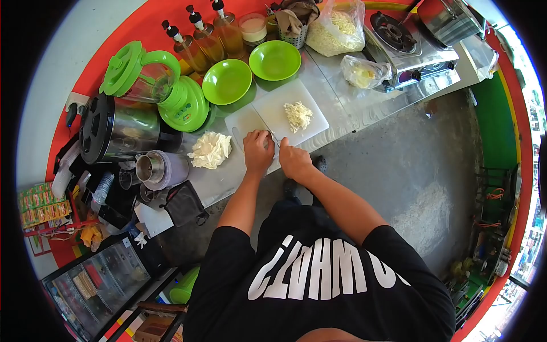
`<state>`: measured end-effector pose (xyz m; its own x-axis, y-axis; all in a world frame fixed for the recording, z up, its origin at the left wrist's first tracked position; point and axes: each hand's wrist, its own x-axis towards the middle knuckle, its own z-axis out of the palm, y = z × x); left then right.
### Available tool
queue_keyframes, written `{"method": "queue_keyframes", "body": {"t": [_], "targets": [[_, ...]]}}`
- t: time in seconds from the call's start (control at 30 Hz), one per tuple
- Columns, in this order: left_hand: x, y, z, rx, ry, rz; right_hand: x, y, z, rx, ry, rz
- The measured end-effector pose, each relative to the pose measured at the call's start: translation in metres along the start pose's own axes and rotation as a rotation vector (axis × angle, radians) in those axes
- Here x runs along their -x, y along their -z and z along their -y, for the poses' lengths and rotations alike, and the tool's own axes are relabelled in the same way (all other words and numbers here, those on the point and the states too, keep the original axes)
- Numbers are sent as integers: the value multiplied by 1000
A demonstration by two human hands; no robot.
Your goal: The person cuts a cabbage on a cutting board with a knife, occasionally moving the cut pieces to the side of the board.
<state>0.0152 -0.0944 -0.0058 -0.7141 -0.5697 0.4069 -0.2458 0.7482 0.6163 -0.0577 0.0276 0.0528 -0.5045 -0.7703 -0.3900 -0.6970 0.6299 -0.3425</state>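
Note:
On the counter's front edge lies a white cutting board. My right hand is closed around the handle of a knife, whose blade points up and left over the board. Beside the blade, my left hand rests on the board with its fingers curled; whatever lies under the fingertips is hidden. Thin pale shreds form a small heap on the board's right part. Left of the board sits a pile of white, frilly pieces that look like oyster mushrooms.
Two green bowls stand behind the board. A green blender and a steel-and-black jug are at the left. Several pump bottles line the wall. To the right are a bag of shreds and a gas stove.

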Motion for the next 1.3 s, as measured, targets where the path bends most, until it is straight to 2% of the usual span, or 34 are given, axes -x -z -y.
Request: {"method": "queue_keyframes", "body": {"t": [0.2, 0.43, 0.6, 0.87, 0.93, 1.0, 1.13, 1.23, 1.3], "targets": [[-2, 2, 3, 33, 23, 36, 10, 1, 3, -64, -34, 78], [-2, 6, 4, 92, 69, 87, 3, 10, -5, 21, -23, 102], [-1, 5, 8, 107, 73, 81, 12, -7, -2, -3, -69, 105], [10, 7, 0, 66, 26, 5, 4, -1, -26, -1, 4, 84], [14, 7, -8, -45, 46, -123, 5, -6, -42, 6, 15, 88], [16, 6, -8, -71, 69, -121, 9, -9, -52, -78, -64, -19], [17, 0, -4, -22, 195, -91, 9, 3, -65, -168, -73, -13], [10, -8, -6, 72, 303, -76, 19, 7, -76, -247, 45, -35], [1, -12, -8, 91, 283, -44, 22, 9, -78, -307, 88, -4]]}}
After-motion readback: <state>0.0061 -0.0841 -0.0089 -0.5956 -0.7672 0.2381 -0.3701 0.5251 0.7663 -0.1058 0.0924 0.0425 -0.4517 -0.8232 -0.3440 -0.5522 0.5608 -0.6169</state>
